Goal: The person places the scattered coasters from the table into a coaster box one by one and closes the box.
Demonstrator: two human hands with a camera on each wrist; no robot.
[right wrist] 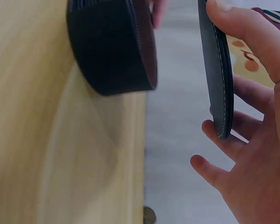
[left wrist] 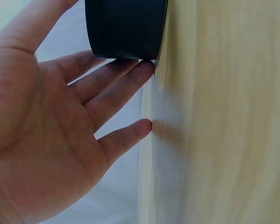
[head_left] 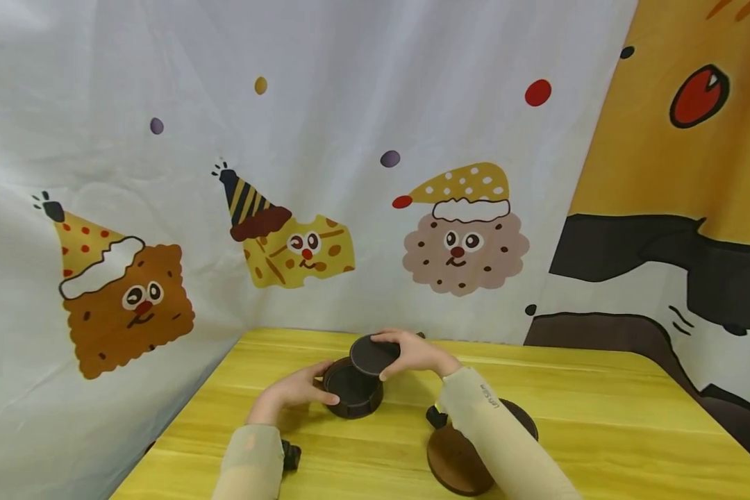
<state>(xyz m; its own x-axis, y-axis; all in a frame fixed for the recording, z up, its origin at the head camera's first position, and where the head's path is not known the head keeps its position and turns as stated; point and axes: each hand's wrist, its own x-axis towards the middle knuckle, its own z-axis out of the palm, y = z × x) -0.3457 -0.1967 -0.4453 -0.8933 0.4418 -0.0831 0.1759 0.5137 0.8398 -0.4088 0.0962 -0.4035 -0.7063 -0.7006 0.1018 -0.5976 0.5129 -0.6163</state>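
Left hand (head_left: 295, 389) grips the round holder (head_left: 355, 408) on the desk (head_left: 356, 455). Right hand (head_left: 414, 353) grasps a dark disc (head_left: 370, 357) above the holder. Brown disc (head_left: 453, 462) lies right of the holder.

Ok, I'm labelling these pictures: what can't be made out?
Head view: whether the brown disc touches the dark disc; the right sleeve covers between.
Head view: part of the inside of the round holder, behind the held disc.
Head view: the small dark thing beyond the right hand, too small to identify.
Left wrist view: rest of the round holder, past the top edge.
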